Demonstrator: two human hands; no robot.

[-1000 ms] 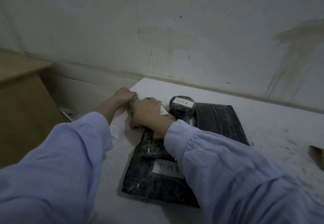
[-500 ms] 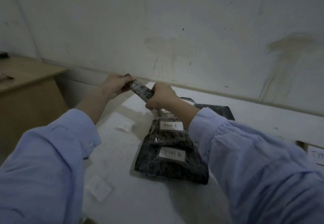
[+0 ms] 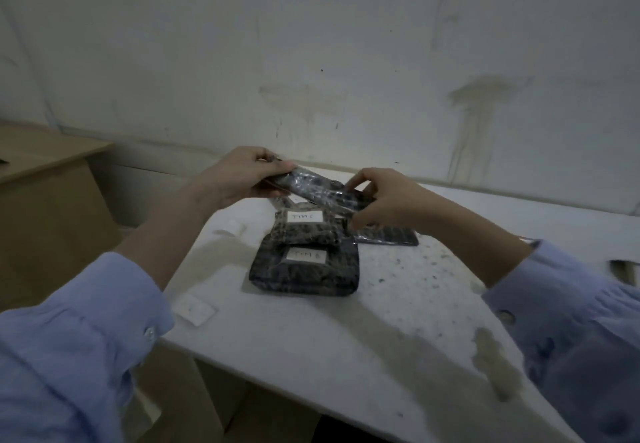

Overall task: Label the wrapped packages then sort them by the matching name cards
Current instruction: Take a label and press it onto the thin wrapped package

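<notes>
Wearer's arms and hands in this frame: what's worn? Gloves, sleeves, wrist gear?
No gloves: left hand and right hand are bare, no ring, watch or strap visible. Light blue long-sleeved shirt on both arms; left sleeve and right sleeve end in cuffs with a small button each, leaving the forearms uncovered.

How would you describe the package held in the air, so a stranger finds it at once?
On the white table by the wall lies a stack of dark packages. Above it, the left hand and right hand grip a long, narrow package by its ends. It alone is off the table, showing no label.
</notes>
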